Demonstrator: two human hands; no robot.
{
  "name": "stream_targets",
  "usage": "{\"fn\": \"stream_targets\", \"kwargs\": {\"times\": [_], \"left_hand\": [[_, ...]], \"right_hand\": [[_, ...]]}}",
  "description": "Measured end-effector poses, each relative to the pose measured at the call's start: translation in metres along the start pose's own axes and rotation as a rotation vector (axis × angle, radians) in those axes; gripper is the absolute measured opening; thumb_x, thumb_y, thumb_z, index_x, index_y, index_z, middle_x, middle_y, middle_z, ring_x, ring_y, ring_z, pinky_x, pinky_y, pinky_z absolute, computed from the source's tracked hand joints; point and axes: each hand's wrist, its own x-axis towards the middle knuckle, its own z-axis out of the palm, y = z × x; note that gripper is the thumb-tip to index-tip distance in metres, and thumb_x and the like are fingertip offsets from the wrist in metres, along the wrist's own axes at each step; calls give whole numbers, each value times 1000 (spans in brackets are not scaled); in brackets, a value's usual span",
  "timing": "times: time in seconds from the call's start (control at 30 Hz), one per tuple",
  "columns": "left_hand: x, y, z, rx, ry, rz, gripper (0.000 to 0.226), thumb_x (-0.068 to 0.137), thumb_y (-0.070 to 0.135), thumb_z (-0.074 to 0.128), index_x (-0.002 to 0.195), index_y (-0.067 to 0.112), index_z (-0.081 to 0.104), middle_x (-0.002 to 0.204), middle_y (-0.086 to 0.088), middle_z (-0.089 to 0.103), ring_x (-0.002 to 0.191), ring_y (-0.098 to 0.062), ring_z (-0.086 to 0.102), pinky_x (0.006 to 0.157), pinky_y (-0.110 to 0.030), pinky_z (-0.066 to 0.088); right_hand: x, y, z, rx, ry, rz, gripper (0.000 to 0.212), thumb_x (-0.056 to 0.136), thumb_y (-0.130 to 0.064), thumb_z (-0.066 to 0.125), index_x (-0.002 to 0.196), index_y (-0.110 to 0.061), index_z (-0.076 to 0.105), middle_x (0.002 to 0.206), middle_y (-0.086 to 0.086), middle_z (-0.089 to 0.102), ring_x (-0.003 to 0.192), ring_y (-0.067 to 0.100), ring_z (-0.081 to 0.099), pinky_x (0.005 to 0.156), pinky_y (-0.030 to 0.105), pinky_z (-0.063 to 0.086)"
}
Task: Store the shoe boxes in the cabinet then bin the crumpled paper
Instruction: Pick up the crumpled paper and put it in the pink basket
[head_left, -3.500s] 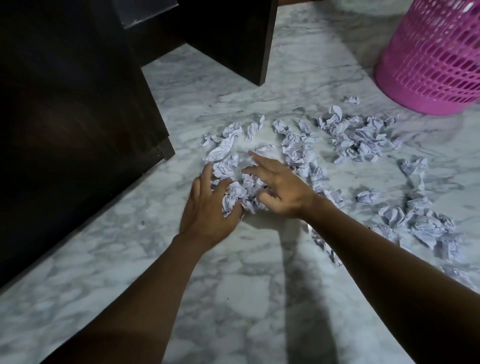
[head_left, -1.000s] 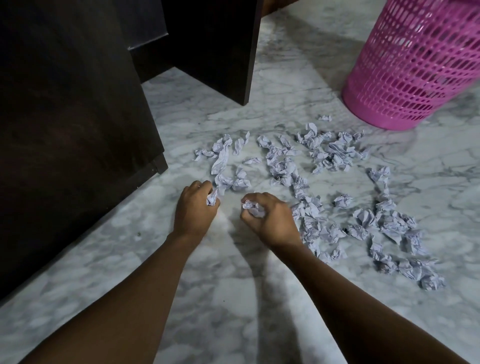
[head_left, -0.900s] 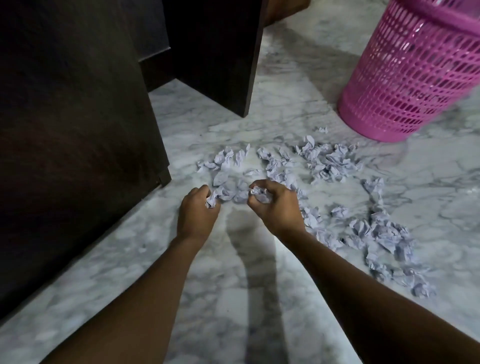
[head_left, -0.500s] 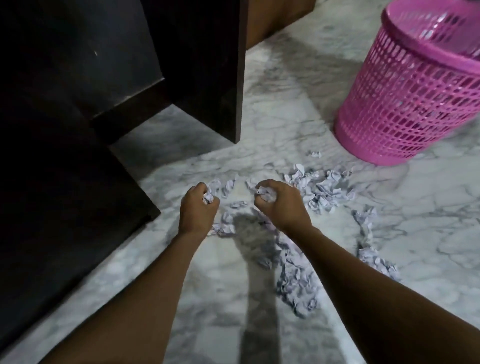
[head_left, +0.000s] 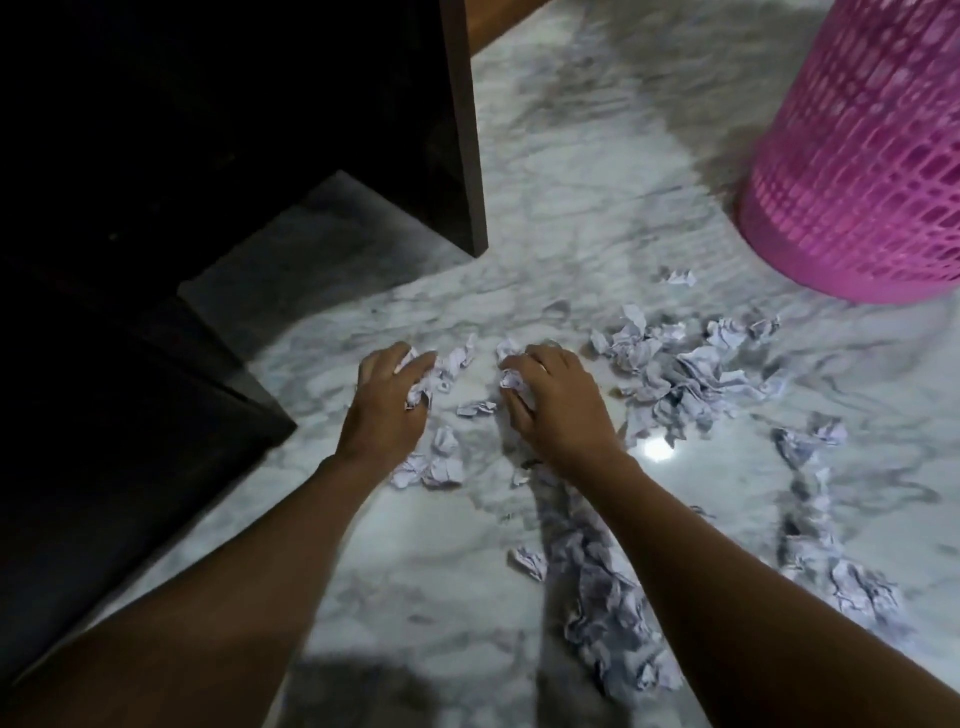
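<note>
Several balls of crumpled white paper (head_left: 675, 369) lie scattered over the marble floor (head_left: 415, 582). My left hand (head_left: 387, 405) grips a wad of crumpled paper (head_left: 418, 392), fingers curled round it. My right hand (head_left: 556, 410) holds another wad (head_left: 511, 379) the same way, a little to the right. Both hands hover just above the floor among the loose paper. The pink mesh bin (head_left: 862, 166) stands at the upper right. The dark cabinet (head_left: 156, 156) fills the left side; no shoe boxes show.
An open dark cabinet door (head_left: 462, 124) juts out into the floor at the top centre. More crumpled paper (head_left: 613, 623) trails under my right forearm and toward the lower right (head_left: 857, 592). A bright light reflection (head_left: 657, 451) shines on the marble.
Both hands closed on wads of paper and lifted with them. The view has shifted forward, bringing the pink bin and the cabinet door closer.
</note>
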Motion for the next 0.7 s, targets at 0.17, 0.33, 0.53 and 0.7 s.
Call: {"fn": "stream_targets", "kwargs": {"times": [0.17, 0.33, 0.53, 0.7], "left_hand": [[1, -4, -3, -35, -144, -48, 51, 90, 36, 59, 140, 31, 51, 160, -2, 25, 147, -29, 12, 120, -45, 19], [-5, -8, -30, 117, -361, 64, 98, 66, 90, 32, 149, 40, 31, 164, 1, 11, 151, -24, -2, 122, -49, 1], [-30, -18, -32, 244, -484, 223, 138, 41, 102, 46, 154, 41, -4, 164, 5, -15, 151, -19, -9, 122, -49, -1], [-41, -16, -17, 213, -346, 297, 126, 54, 97, 50, 154, 40, -1, 164, 0, -5, 151, -24, -2, 120, -55, 5]], "right_hand": [[3, -3, -9, -29, -174, -59, 42, 91, -36, 51, 127, -16, 60, 131, 11, 58, 121, 32, 50, 102, 45, 41], [0, -9, -30, -48, -466, 31, 90, 73, -82, 37, 148, -31, 34, 157, 6, 30, 145, 27, 25, 112, 65, 22], [-14, -19, -32, -161, -689, -58, 135, 46, -102, 40, 156, -34, 0, 164, 13, 0, 150, 36, -1, 115, 70, 3], [-29, -21, -23, -180, -485, -158, 108, 68, -84, 59, 154, -27, 28, 156, 17, 30, 141, 35, 27, 116, 53, 26]]}}
